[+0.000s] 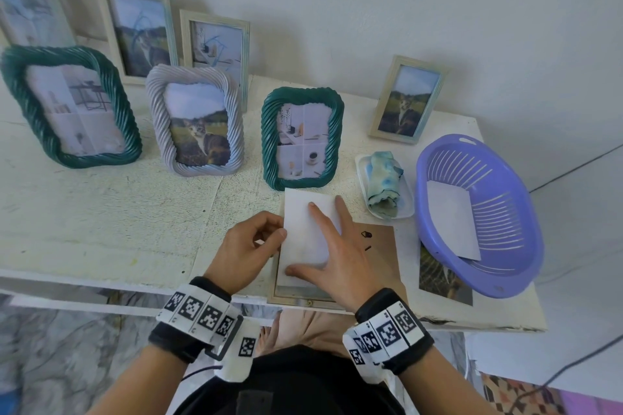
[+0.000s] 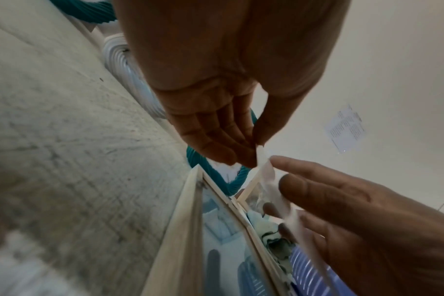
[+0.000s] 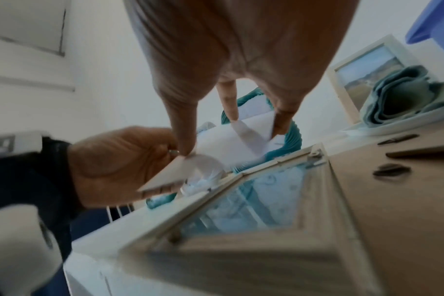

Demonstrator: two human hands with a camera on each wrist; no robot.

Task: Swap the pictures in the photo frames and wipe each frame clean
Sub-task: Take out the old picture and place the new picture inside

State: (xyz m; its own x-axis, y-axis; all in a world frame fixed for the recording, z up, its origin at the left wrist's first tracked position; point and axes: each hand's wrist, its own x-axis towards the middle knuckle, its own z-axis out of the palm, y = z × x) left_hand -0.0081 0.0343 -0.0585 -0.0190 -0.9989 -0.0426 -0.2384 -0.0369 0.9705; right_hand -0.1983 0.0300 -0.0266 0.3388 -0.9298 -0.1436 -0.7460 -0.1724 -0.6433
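A white picture (image 1: 303, 222), blank side up, hangs a little above a beige frame (image 1: 300, 296) that lies face down at the table's front edge. My left hand (image 1: 281, 234) pinches the sheet's left edge between thumb and fingers (image 2: 241, 158). My right hand (image 1: 312, 239) lies spread on top of the sheet, its straight fingertips (image 3: 233, 117) touching the paper (image 3: 243, 138). The frame's glass (image 3: 254, 200) shows bare under the sheet. Its brown backing board (image 1: 381, 256) lies just right of the frame. A blue-green cloth (image 1: 384, 178) sits folded on a small white tray (image 1: 408, 210).
A purple basket (image 1: 505, 178) at the right holds a white sheet (image 1: 451, 222) and partly covers a cat picture (image 1: 441, 278). A green frame (image 1: 269, 145) stands right behind the hands. A grey frame (image 1: 232, 118), another green frame (image 1: 121, 104) and several beige frames stand further back.
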